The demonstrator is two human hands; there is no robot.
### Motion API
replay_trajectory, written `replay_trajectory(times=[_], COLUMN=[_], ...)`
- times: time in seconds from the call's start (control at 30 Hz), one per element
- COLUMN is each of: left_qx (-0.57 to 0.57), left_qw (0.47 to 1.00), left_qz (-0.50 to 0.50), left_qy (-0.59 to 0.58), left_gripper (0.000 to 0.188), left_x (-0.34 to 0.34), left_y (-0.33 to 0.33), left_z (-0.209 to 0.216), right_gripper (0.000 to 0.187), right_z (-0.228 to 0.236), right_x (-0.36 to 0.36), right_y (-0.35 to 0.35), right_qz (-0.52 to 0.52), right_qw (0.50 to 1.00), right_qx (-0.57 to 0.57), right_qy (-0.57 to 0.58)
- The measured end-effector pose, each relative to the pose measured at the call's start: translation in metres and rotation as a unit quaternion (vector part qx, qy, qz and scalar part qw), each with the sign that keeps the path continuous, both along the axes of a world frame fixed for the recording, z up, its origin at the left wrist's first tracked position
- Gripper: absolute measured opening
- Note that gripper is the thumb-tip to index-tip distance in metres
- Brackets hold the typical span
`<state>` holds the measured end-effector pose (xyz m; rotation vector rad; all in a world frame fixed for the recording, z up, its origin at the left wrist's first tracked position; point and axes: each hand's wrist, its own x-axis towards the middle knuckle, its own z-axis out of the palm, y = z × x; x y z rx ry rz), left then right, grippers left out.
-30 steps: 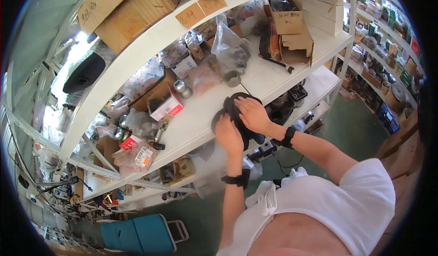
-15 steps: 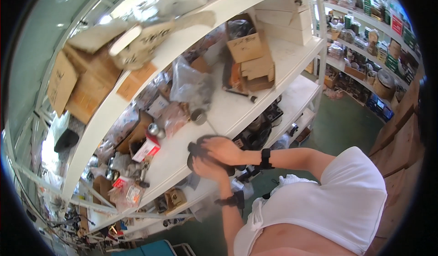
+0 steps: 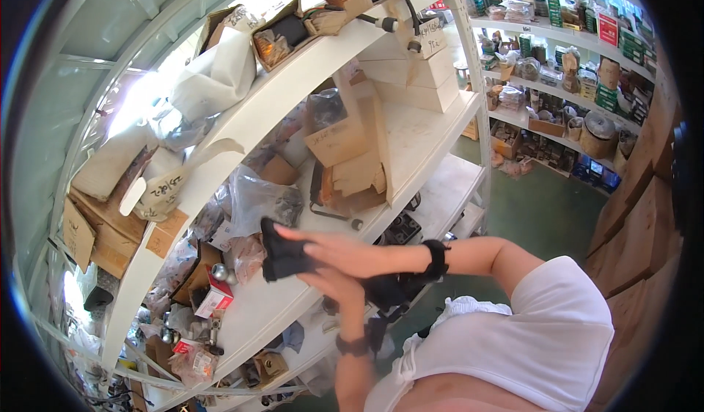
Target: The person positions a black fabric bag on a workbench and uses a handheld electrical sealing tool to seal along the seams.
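Note:
Both hands hold a black part (image 3: 284, 256), rubber or plastic by its look, with a flared end towards the left; its exact kind I cannot make out. My right hand (image 3: 348, 256) lies across the top, fingers stretched along it and blurred. Below it, my left hand (image 3: 339, 286) grips the underside, partly hidden by the right. More black material (image 3: 392, 289) shows behind my wrists, probably the same part. The part is held above the front of a white shelf (image 3: 275, 298). Nearby on that shelf lies a clear plastic bag (image 3: 257, 201).
An open cardboard box (image 3: 352, 144) stands further back on the shelf, near stacked white boxes (image 3: 411, 74). At left are a red-and-white carton (image 3: 214, 299) and bagged metal parts. An upper shelf edge (image 3: 308, 85) carries cardboard boxes. Brown cartons (image 3: 634, 243) line the right side.
The view has shifted, so the shelves sit further left and lower. My hands have turned the black part, and its flared end now sticks out past my fingers towards the upper left.

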<state>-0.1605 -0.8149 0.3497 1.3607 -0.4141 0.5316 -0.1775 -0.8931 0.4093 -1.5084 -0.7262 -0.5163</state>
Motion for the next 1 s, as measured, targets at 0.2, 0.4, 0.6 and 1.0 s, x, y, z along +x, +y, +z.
replay_trajectory(times=[0.2,0.4,0.6,1.0], left_qx=[0.047,0.065,0.03,-0.02], left_qw=[0.967,0.896,0.933,0.982], left_qz=[-0.231,-0.437,-0.359,-0.188], left_qy=[0.1,0.038,0.017,-0.008], left_gripper=[0.062,0.046,0.033,0.032], left_x=[0.016,0.017,0.048,0.06], left_y=[-0.061,-0.099,-0.099,0.027], left_z=[0.036,0.064,0.072,0.049], right_gripper=[0.049,0.045,0.036,0.039], right_z=[0.042,0.073,0.097,0.108], right_x=[0.0,0.002,0.057,0.079], right_y=[-0.063,-0.104,-0.107,0.011], right_qz=[-0.123,-0.277,-0.482,-0.401], right_qw=[0.972,0.904,0.826,0.793], right_qx=[0.183,0.234,-0.024,-0.211], right_qy=[-0.083,-0.227,-0.291,-0.408])
